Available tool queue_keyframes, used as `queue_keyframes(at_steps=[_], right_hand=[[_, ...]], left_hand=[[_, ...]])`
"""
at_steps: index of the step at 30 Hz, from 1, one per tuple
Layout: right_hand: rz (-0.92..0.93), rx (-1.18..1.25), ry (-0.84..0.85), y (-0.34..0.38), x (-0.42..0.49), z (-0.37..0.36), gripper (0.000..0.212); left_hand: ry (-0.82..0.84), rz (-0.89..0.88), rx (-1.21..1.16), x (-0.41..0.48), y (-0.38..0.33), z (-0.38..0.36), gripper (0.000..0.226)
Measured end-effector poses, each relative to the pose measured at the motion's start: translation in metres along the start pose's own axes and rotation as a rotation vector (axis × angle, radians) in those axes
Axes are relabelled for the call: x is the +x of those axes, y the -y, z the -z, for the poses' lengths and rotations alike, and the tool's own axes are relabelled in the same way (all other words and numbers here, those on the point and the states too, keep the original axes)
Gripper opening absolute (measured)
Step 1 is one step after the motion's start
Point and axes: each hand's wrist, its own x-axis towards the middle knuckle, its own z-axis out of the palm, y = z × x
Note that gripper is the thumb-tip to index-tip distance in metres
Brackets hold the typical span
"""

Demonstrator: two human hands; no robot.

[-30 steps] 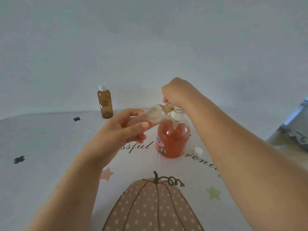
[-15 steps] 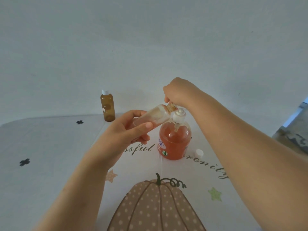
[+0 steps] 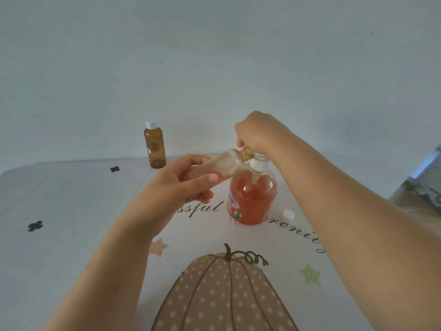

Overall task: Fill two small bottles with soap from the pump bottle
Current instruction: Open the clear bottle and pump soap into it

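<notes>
amber bottle (image 3: 154,146): capped, upright, well left of the pump bottle (image 3: 253,199).
left hand (image 3: 181,187): just left of the pump bottle, fingers and thumb wrapped round the small bottle (image 3: 222,163).
small bottle: long axis near level, mouth pointing right, against the pump bottle's top — light, probably soap-slick; grip the body, not the neck.
right hand (image 3: 257,134): curled over the pump bottle's top.
cap (image 3: 288,214): loose, just right of the pump bottle.

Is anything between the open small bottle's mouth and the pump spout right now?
Nothing visible does. The left hand holds the small bottle tilted, its uncapped mouth right at the pump head under the right hand. A white cap lies on the table right of the pump bottle. The spout tip is hidden.
</notes>
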Motion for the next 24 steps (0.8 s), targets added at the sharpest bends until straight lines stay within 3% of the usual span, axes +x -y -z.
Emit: queue_keyframes(at_steps=[13, 24], right_hand=[[0.027, -0.174, -0.025, 0.010, -0.004, 0.014, 0.029], [-0.002, -0.054, 0.000, 0.004, 0.003, 0.005, 0.033]], left_hand=[[-0.005, -0.055, -0.036, -0.004, -0.006, -0.007, 0.040], [0.020, -0.025, -0.027, -0.001, -0.003, -0.003, 0.040]])
